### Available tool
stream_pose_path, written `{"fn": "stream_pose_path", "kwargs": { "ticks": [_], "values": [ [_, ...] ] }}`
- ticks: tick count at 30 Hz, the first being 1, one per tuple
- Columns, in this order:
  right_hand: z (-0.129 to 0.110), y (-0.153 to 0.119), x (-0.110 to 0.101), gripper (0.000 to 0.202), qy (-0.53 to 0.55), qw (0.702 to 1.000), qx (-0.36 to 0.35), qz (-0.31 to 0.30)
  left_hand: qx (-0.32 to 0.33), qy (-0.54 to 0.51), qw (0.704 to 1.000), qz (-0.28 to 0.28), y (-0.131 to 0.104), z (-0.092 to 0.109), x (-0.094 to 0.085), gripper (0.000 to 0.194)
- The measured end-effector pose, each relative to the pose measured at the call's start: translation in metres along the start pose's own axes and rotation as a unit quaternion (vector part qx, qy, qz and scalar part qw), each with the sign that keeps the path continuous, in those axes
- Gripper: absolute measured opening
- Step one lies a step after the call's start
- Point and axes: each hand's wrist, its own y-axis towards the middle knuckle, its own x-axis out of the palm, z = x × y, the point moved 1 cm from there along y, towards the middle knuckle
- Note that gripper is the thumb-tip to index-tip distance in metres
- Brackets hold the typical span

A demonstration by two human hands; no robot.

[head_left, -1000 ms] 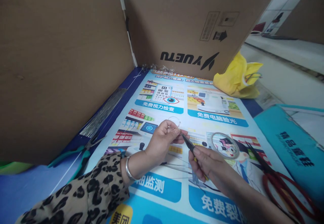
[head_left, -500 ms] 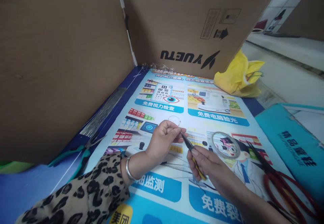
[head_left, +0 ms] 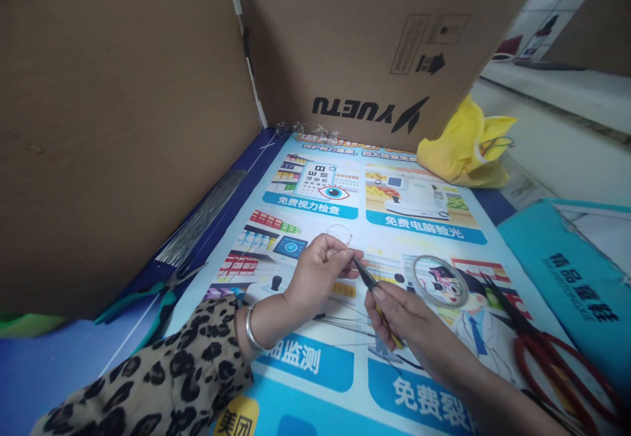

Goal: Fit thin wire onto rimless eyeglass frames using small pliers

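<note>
My left hand point(head_left: 318, 271), with a silver bangle at the wrist, pinches a thin wire loop point(head_left: 340, 231) over the middle of the printed poster point(head_left: 315, 212). The loop stands up above the fingertips. My right hand point(head_left: 399, 314) is closed round pliers point(head_left: 367, 279) with yellow handles. Their dark tip touches or nearly touches the wire at my left fingertips; the exact contact is too small to tell. Several thin straight wires point(head_left: 345, 323) lie on the poster under my hands.
Cardboard panels point(head_left: 345, 48) stand behind and at the left. Green-handled cutters point(head_left: 165, 298) and a wire bundle point(head_left: 202, 219) lie at the left. At the right are a clear ring point(head_left: 415, 278), red-handled scissors point(head_left: 537, 350), a teal box point(head_left: 566, 271) and a yellow bag point(head_left: 458, 150).
The pliers and my right hand have shifted very slightly. My left hand keeps its pinch on the wire loop.
</note>
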Motion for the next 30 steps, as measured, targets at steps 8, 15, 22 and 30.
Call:
{"fn": "stream_pose_path", "kwargs": {
  "ticks": [8,15,22,30],
  "values": [
    [-0.001,-0.002,0.0,0.041,-0.03,0.999,-0.008,0.016,0.002,0.012,1.0,-0.001,0.0,0.001,0.0,0.02],
    [0.007,-0.003,-0.002,0.038,-0.084,0.996,-0.021,0.035,0.002,0.039,0.999,-0.012,0.002,0.004,-0.001,0.022],
    [0.009,-0.005,-0.01,0.034,-0.183,0.981,-0.046,0.033,-0.015,0.05,0.998,-0.042,0.002,0.01,-0.002,0.021],
    [-0.001,-0.006,-0.013,0.033,-0.286,0.954,-0.087,0.025,-0.029,0.056,0.996,-0.066,0.004,0.013,-0.006,0.018]
  ]
}}
